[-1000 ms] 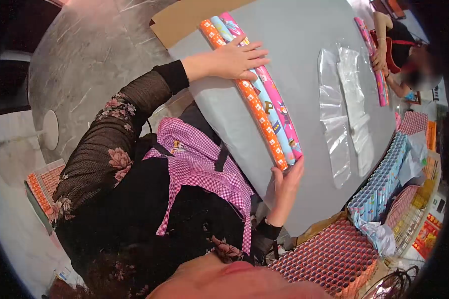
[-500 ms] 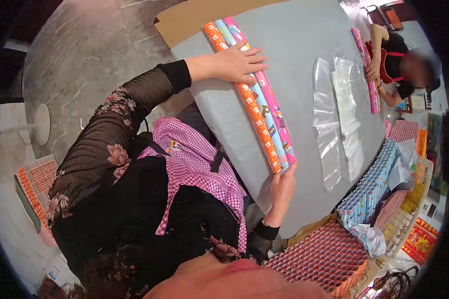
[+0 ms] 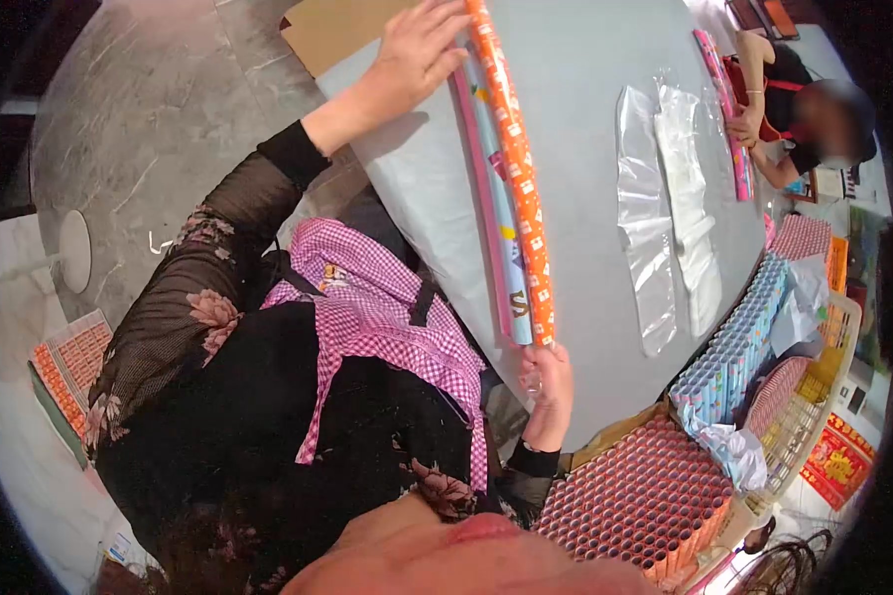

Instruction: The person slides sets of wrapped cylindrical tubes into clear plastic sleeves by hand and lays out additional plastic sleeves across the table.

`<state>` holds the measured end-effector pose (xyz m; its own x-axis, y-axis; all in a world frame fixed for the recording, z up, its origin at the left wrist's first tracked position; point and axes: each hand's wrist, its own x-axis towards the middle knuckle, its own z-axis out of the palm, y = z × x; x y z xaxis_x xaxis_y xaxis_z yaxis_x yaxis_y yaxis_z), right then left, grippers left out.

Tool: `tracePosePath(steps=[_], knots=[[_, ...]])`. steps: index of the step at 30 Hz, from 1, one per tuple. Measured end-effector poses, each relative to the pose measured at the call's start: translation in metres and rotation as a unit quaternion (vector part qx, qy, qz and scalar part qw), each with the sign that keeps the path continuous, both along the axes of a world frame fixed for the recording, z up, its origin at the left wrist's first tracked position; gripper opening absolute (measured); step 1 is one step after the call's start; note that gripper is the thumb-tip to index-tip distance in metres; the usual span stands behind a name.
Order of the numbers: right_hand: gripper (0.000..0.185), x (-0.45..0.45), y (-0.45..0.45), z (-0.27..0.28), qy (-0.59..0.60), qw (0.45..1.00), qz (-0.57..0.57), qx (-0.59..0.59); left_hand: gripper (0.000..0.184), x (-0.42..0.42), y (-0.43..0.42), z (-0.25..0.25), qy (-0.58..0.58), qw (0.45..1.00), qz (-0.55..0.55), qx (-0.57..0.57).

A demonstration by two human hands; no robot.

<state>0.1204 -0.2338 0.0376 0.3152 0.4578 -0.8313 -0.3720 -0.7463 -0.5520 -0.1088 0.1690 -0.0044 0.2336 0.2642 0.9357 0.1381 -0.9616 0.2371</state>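
Observation:
Three patterned rolls lie side by side on the grey table [image 3: 590, 297]: a pink roll [image 3: 481, 208], a light-blue roll [image 3: 511, 253] and an orange roll [image 3: 524, 188]. Across their upper end, my left hand [image 3: 412, 59] reaches with stretched fingers, the fingertips against the rolls. At the lower end, my right hand [image 3: 548, 382] is closed beside the orange roll's tip, with what looks like shiny clear plastic between thumb and fingers. Two clear plastic sleeves, one at the left [image 3: 645, 238] and a whiter one [image 3: 687, 218], lie flat beyond the rolls.
Brown cardboard [image 3: 337, 35] sticks out at the top left. Across the table, another person [image 3: 794, 109] handles a pink roll [image 3: 722, 104]. Stacked red tubes [image 3: 640, 491], blue tubes [image 3: 734, 347] and a yellowish basket [image 3: 799, 426] stand at the lower right.
The rolls have been turned over: orange now lies on the far side and pink on the near side. My left hand has moved up and left; my right hand has shifted slightly down.

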Motion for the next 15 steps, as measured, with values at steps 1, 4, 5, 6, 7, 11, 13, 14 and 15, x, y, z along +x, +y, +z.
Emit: tracePosePath(steps=[1,4,5,6,7,11,13,14,15], knots=[[0.01,-0.007,0.0,0.003,0.021,1.0,-0.017,0.007,0.055,-0.008,-0.014,0.005,0.101,0.991,0.052,-0.073],[0.011,-0.022,0.001,0.0,0.105,0.993,-0.042,0.038,0.045,-0.012,-0.026,-0.011,0.203,0.962,0.102,-0.153],[0.013,-0.021,0.0,-0.007,0.15,0.987,-0.043,0.044,0.043,-0.01,-0.028,-0.018,0.208,0.958,0.109,-0.162],[0.013,-0.021,-0.003,-0.013,0.149,0.987,-0.047,0.042,0.043,-0.009,-0.031,-0.02,0.208,0.959,0.104,-0.163],[0.015,-0.023,-0.005,-0.019,0.194,0.978,-0.055,0.053,0.042,-0.009,-0.036,-0.022,0.223,0.956,0.106,-0.159],[0.017,-0.032,-0.009,-0.036,0.282,0.954,-0.093,0.049,0.041,-0.005,-0.048,-0.032,0.261,0.948,0.085,-0.161],[0.016,-0.036,-0.009,-0.037,0.295,0.949,-0.105,0.023,0.04,-0.003,-0.054,-0.031,0.278,0.945,0.082,-0.154],[0.016,-0.038,-0.009,-0.038,0.296,0.949,-0.106,0.023,0.04,-0.002,-0.057,-0.031,0.292,0.942,0.079,-0.145],[0.016,-0.04,-0.01,-0.041,0.329,0.936,-0.109,0.054,0.041,-0.002,-0.06,-0.028,0.299,0.94,0.077,-0.148]])
